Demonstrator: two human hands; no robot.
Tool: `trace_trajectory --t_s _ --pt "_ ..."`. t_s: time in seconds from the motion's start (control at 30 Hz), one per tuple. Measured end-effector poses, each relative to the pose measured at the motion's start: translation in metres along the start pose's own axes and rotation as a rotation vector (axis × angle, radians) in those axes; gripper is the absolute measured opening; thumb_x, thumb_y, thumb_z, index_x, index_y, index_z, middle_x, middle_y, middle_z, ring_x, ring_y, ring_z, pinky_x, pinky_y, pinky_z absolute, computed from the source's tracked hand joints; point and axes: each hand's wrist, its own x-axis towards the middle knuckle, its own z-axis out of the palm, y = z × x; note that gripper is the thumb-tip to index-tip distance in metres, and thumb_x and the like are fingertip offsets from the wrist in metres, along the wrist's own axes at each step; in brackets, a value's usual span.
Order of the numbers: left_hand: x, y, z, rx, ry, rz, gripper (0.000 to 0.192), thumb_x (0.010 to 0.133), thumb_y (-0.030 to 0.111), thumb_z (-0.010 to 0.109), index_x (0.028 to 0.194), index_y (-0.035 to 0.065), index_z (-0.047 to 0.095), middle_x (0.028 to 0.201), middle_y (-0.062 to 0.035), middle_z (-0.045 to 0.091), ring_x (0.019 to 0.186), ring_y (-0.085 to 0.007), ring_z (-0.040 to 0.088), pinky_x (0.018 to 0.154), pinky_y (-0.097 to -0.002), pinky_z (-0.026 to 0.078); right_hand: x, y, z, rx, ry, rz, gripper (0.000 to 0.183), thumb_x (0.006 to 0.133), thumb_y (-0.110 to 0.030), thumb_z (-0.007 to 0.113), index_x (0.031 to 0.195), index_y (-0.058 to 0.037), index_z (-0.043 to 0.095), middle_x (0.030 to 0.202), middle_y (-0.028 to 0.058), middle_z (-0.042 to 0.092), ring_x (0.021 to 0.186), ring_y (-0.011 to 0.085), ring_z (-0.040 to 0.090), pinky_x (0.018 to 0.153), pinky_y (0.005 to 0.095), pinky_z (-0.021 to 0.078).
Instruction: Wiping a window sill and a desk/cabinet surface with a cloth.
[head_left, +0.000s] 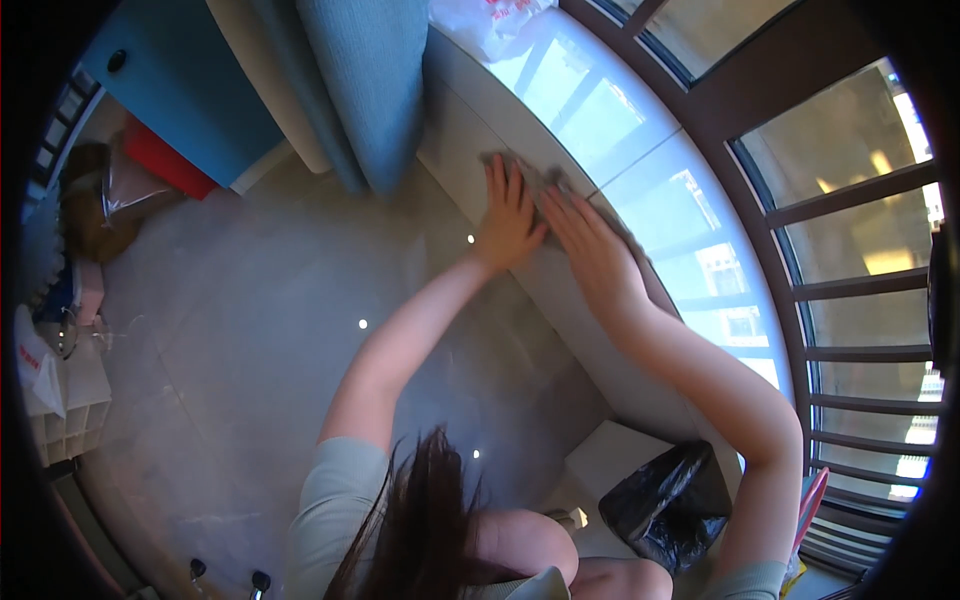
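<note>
A thin grey cloth (559, 178) lies against the pale tiled wall (469, 154) just under the window ledge. My left hand (508, 221) presses flat on the cloth's left part, fingers spread and pointing up. Close beside it, my right hand (596, 251) bears on the cloth's right part with its fingers near together. Much of the cloth is hidden beneath both palms. Above my hands runs the glossy tiled ledge (637, 169), bright with reflections of the window.
A barred window (847, 206) rises beyond the ledge. A blue-grey upholstered panel (367, 82) stands at the upper left. A bin with a black plastic bag (667, 510) is near my knees. Grey floor tiles (247, 322) stretch left towards a white plastic crate (82, 420).
</note>
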Motion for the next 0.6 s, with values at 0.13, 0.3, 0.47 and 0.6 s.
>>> trace_trajectory --t_s 0.13,0.3,0.47,0.6 --pt "0.027 -0.037 -0.005 -0.076 0.219 -0.039 0.065 0.076 0.027 0.056 0.119 -0.0178 0.038 0.137 -0.036 0.02 0.131 -0.0546 0.006 0.105 -0.0639 0.01 0.045 0.0 0.0 -0.018 0.127 0.199 0.061 0.088 -0.028 0.038 0.143 -0.0045 0.022 0.151 0.0061 0.015 0.14 0.019 0.01 0.114 0.0393 0.0025" --pt "-0.002 -0.019 -0.001 0.196 -0.126 -0.094 0.072 0.081 0.035 0.055 0.127 -0.0164 0.033 0.141 -0.033 0.016 0.133 -0.0518 0.005 0.109 -0.0569 0.009 0.027 -0.014 0.005 -0.083 0.047 0.207 0.062 0.09 -0.03 0.036 0.143 -0.0036 0.019 0.151 0.0065 0.015 0.14 0.0215 0.009 0.113 0.0397 0.0028" --pt "-0.062 0.067 0.02 -0.021 -0.288 -0.202 0.074 0.085 0.037 0.051 0.13 -0.017 0.027 0.142 -0.0348 0.012 0.133 -0.052 0.001 0.109 -0.0546 0.007 -0.038 -0.026 0.019 -0.042 0.001 -0.099 0.062 0.09 -0.032 0.038 0.143 -0.0026 0.021 0.151 0.0075 0.014 0.14 0.0222 0.01 0.113 0.0401 0.0036" --pt "-0.026 0.099 0.016 0.153 -0.219 -0.313 0.073 0.089 0.037 0.045 0.131 -0.0193 0.024 0.14 -0.038 0.01 0.132 -0.0529 -0.002 0.109 -0.0555 0.003 -0.046 -0.005 0.011 0.207 0.03 -0.055 0.06 0.089 -0.03 0.041 0.14 -0.0015 0.028 0.149 0.0074 0.02 0.139 0.0181 0.015 0.113 0.037 0.0048"
